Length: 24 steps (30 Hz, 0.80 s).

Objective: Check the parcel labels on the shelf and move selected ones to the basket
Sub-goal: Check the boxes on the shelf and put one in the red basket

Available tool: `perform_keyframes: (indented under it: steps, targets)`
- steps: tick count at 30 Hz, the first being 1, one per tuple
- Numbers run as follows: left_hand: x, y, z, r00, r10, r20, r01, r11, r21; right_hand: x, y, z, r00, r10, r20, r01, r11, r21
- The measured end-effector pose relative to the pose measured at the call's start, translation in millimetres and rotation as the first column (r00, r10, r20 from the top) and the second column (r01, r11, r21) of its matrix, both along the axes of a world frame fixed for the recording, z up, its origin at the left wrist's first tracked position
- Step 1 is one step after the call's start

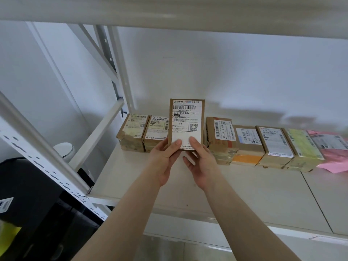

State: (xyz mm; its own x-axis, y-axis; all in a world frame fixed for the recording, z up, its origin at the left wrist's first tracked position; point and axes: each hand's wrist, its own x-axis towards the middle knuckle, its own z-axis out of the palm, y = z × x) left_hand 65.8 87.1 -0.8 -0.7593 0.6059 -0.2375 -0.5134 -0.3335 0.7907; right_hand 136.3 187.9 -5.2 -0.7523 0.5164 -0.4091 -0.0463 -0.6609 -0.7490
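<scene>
I hold a brown cardboard parcel [186, 121] upright above the white shelf [244, 185], its white label with barcode and QR code facing me. My left hand [165, 157] grips its lower left edge, thumb on the label. My right hand [200, 161] grips its lower right edge, thumb on the label too. Behind it a row of labelled parcels stands along the shelf: two brown boxes [143, 132] on the left and several boxes [244, 142] on the right. No basket is visible.
A pink mailer bag [331, 147] lies at the row's far right end. White shelf uprights and a diagonal brace [105, 59] rise on the left. A black bin or container [28, 194] sits below left. The upper shelf [188, 10] hangs overhead.
</scene>
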Motion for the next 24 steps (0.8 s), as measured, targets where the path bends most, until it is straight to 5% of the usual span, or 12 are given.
perform_keyframes:
  steps: [15,24]
  targets:
    - [4,-2,11,0.999,0.014,0.030,-0.014,1.000,-0.007,3,-1,6,0.999,0.031,-0.019,-0.030,0.998,0.049]
    - [10,-3,18,0.998,0.046,0.035,-0.045,0.998,-0.032,6,0,8,0.998,0.031,-0.056,-0.016,0.969,0.247]
